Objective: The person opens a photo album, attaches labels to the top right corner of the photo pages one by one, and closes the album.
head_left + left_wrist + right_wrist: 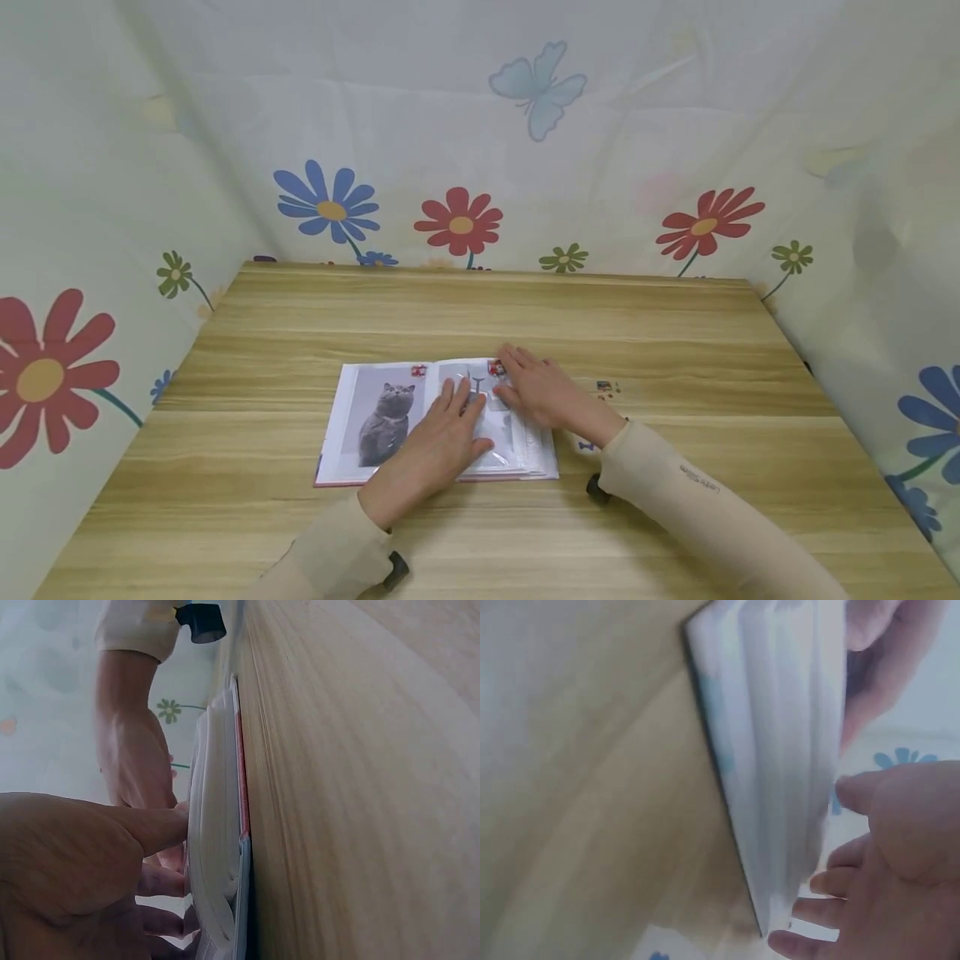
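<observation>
A photo album [339, 421] lies open on the wooden table. Its left page shows a grey cat photo [384, 421] with a small red sticker [418, 371] in the upper corner. On the right page, under a clear sleeve, is a pale picture, partly covered by the hands; another red sticker [496, 367] sits at its top. My left hand [438, 442] rests on this page with fingers extended. Near the upper right corner, the fingers of my right hand [551, 392] touch the page. In the left wrist view, the album's stacked pages [214, 802] show from the edge.
A clear sheet with several small stickers [604, 387] lies right of the album, partly hidden by the right forearm. The wooden table [262, 333] reaches to a flower-printed curtain [390, 125] at the back and sides. Dark wrist devices [396, 571] sit by both cuffs.
</observation>
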Demonstrator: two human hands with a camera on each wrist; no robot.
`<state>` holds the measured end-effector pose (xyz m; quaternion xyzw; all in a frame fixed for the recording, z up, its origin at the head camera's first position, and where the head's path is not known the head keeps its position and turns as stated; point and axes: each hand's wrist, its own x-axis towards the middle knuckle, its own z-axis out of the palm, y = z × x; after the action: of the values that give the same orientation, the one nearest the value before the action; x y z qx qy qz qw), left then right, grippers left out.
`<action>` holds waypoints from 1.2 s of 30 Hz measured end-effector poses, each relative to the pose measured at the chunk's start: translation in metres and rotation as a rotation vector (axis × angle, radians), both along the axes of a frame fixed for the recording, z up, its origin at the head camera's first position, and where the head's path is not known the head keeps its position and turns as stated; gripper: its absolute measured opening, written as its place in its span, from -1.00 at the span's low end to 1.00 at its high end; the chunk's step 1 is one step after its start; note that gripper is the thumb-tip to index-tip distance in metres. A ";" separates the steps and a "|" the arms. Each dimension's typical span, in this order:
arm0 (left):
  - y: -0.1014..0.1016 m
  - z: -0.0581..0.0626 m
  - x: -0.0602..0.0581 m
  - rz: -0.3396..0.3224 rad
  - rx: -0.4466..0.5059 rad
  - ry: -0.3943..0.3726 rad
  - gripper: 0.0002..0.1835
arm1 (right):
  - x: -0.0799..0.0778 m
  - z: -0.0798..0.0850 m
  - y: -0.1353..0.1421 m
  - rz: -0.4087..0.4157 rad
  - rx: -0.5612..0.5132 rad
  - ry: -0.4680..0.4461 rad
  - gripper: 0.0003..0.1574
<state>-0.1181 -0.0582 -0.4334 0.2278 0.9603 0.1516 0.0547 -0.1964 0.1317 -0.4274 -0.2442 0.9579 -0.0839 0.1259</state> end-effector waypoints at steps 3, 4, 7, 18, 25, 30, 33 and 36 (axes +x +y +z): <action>0.000 0.000 0.001 -0.004 -0.003 0.000 -0.31 | 0.009 0.003 0.003 0.009 -0.017 0.034 -0.15; 0.000 0.000 0.001 -0.006 -0.006 0.003 -0.31 | 0.013 0.004 0.004 0.026 -0.012 0.048 -0.16; -0.001 0.001 0.000 -0.009 -0.010 0.019 -0.31 | 0.025 0.004 0.004 0.085 0.042 0.077 -0.16; -0.002 0.003 0.001 -0.005 0.002 0.034 -0.34 | 0.021 -0.003 -0.002 0.096 0.110 0.113 -0.18; -0.001 0.001 0.001 0.001 -0.002 0.015 -0.32 | 0.004 -0.002 -0.004 0.066 0.119 0.075 -0.17; -0.001 0.001 0.001 0.001 -0.010 0.013 -0.31 | -0.002 -0.003 -0.004 0.037 0.091 0.030 -0.14; -0.001 0.001 0.001 -0.001 -0.006 0.021 -0.31 | -0.004 -0.004 -0.002 0.014 0.030 0.021 -0.13; -0.001 0.001 0.001 -0.001 0.001 0.020 -0.32 | -0.002 -0.001 0.002 -0.008 -0.026 0.022 -0.12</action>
<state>-0.1171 -0.0591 -0.4324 0.2297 0.9606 0.1497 0.0453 -0.1981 0.1332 -0.4284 -0.2428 0.9590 -0.0941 0.1121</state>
